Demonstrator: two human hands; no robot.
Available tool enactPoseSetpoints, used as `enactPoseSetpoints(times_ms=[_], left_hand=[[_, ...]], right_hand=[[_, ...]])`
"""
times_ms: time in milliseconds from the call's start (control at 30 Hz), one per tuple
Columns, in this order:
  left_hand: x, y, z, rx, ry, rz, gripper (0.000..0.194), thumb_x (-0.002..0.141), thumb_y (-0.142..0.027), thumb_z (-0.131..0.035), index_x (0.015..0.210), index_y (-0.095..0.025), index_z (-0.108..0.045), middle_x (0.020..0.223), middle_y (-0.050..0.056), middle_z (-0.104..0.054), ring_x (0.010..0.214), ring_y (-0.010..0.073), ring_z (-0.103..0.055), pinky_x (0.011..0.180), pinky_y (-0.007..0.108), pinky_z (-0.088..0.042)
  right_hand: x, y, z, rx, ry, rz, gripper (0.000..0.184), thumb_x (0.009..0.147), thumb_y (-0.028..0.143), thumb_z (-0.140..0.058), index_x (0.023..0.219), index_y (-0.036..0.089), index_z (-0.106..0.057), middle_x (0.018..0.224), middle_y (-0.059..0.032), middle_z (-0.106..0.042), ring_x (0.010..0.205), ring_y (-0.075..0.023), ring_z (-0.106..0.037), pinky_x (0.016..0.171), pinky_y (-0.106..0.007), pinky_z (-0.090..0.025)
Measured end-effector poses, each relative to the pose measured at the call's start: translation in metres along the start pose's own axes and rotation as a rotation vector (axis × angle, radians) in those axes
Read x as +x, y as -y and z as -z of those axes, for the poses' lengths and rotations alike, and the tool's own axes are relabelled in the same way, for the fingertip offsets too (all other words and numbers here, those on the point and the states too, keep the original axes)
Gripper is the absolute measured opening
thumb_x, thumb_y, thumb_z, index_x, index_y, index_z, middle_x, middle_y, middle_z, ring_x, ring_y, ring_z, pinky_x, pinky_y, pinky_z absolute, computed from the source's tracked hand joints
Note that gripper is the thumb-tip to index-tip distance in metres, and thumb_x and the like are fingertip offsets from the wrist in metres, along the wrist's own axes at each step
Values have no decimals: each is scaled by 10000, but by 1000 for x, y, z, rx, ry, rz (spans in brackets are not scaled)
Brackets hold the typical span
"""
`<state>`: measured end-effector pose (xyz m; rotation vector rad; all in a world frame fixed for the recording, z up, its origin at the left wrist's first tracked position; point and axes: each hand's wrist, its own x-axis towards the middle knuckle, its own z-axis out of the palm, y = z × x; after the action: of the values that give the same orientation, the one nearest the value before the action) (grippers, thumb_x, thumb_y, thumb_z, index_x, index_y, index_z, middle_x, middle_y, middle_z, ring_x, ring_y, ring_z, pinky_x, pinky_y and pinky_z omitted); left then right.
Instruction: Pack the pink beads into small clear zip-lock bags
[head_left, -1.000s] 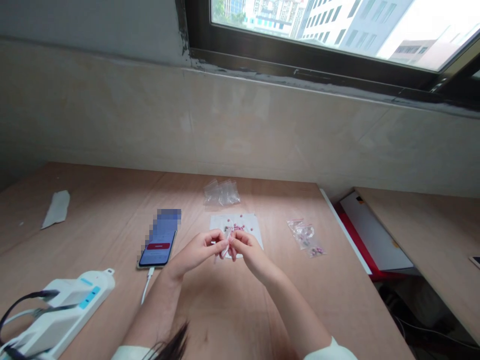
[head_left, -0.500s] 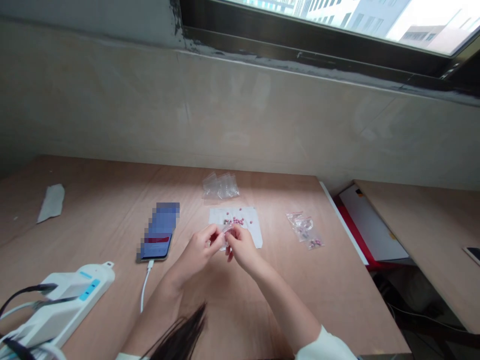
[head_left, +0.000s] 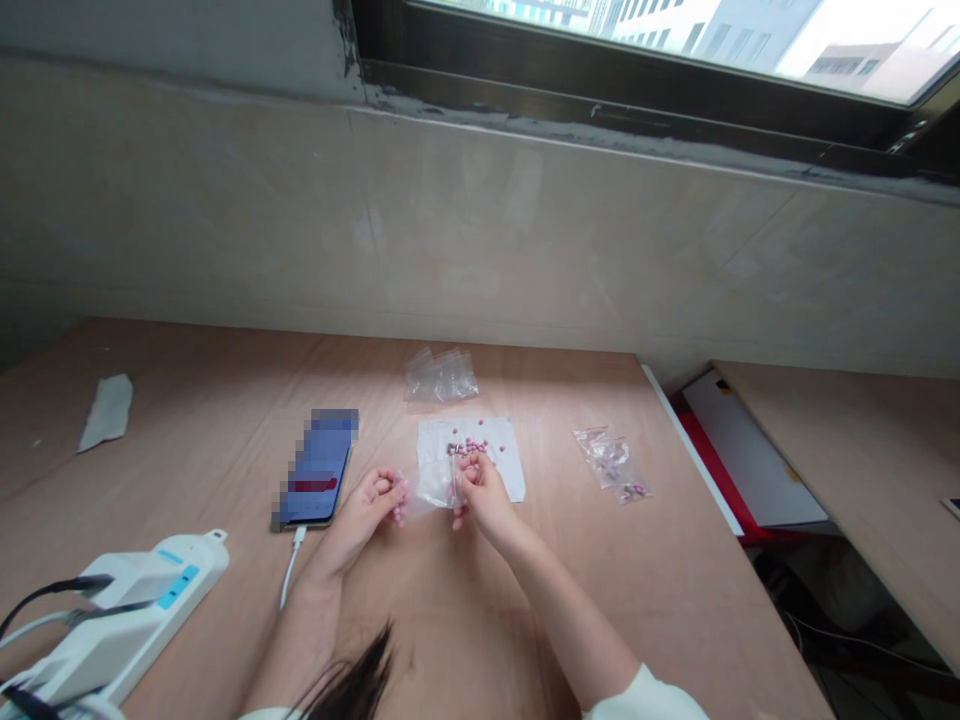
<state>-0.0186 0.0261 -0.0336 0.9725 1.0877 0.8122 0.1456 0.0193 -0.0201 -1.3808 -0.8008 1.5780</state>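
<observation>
Stretching a clear baggie (head_left: 438, 485) sideways, both hands are at work near the middle of the bench (head_left: 630, 590). Left hand (head_left: 367, 514) has its fingers curled in and closed on the baggie's left end, with pink beads bunched right at the fingertips — can't tell if those are inside the plastic or just against it. Right hand (head_left: 489, 498) pinches the other end between thumb and forefinger, the remaining fingers tucked loosely underneath. The baggie sits between them, partly over a white sheet (head_left: 511, 476) with loose pink beads (head_left: 477, 447) scattered on it.

Pose-wise, the forearms come up from the bottom edge and angle inward, hands low over the bench and a bit apart. Flat clear bags (head_left: 441, 377) lie just beyond the sheet, filled bags (head_left: 613, 464) off to the right, and a phone (head_left: 313, 480) is near the left hand — plugged in.
</observation>
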Motion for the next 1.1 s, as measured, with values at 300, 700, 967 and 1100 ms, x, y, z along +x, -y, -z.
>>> enactPoseSetpoints(times_ms=[300,700,967,1100], left_hand=[[9,12,1,-44,-190,14,357,590,-382,-646,756,-158,-423,507,-74,-522,396,64,-484,401,185,-423],[6,-7,-5,-155,-164,114,351,500,-367,-708,681,-114,-547,556,-46,-540,487,46,-493,471,152,-464],[10,-8,-3,8,-152,8,299,591,-383,-639,670,-137,-489,508,-58,-521,407,53,-484,415,163,-401],[11,-14,-7,32,-163,-44,284,607,-377,-627,657,-145,-471,518,-65,-512,393,47,-478,414,163,-385]], right_hand=[[-7,-14,13,-74,59,-32,275,646,421,-530,714,192,-396,504,57,-511,327,-68,-447,250,-161,-341],[10,-27,23,64,79,10,292,599,414,-582,667,167,-441,492,45,-548,307,-59,-452,279,-169,-376],[12,-29,23,98,69,9,303,584,411,-596,659,164,-438,483,47,-553,304,-58,-451,283,-173,-381],[12,-30,23,102,54,21,295,586,398,-599,671,164,-442,483,49,-552,299,-54,-444,283,-168,-374]])
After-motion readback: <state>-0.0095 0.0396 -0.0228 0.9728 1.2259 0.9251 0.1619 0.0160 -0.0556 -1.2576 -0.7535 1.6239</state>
